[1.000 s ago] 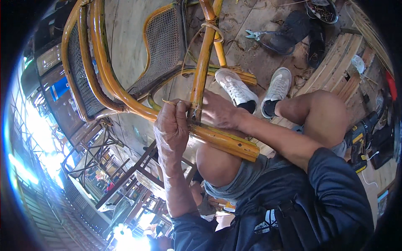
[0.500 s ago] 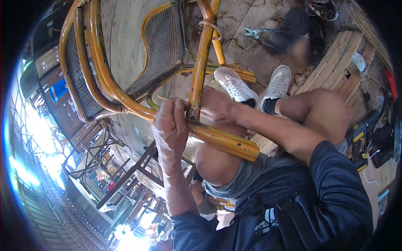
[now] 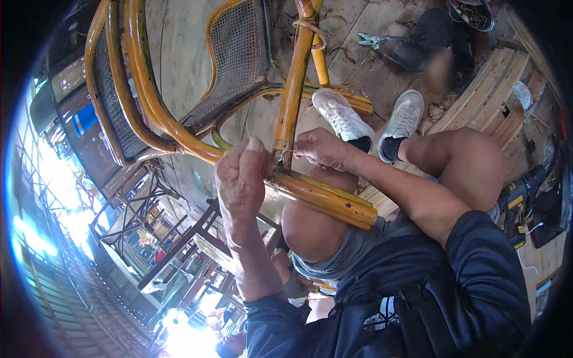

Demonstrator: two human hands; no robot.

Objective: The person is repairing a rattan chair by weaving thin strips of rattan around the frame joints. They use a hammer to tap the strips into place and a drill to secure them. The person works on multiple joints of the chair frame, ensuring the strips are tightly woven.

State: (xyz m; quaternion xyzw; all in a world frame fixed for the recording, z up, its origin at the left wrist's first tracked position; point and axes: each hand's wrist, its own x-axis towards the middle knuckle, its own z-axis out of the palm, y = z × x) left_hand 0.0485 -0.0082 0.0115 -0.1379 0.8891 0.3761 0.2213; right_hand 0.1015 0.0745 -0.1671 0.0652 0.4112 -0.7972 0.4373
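A glossy yellow-brown rattan chair frame (image 3: pixel 179 128) with woven cane panels (image 3: pixel 239 51) lies tilted before me. Its upright pole (image 3: pixel 292 98) meets a thick double rail (image 3: pixel 322 197) that rests across my knee. A thin pale rattan strip (image 3: pixel 283 149) passes round the pole just above this joint. My left hand (image 3: pixel 242 176) is closed in a fist left of the joint, thumb on top, with a faint end of the strip rising from it. On the pole's other side, my right hand (image 3: pixel 322 148) pinches the strip between thumb and fingertips.
A loose ring of rattan (image 3: pixel 310 34) hangs on the pole higher up. Pliers (image 3: pixel 376 40) lie on the floor beside dark cloth (image 3: pixel 418 45) and a bowl of small pieces (image 3: pixel 474 13). Wooden slats (image 3: pixel 477 98) and a yellow-black power tool (image 3: pixel 519 197) are at right.
My right hand has drawn back from behind the pole, and its pinching fingers now show. My left fist has turned slightly, thumb higher. The chair frame has shifted slightly in view.
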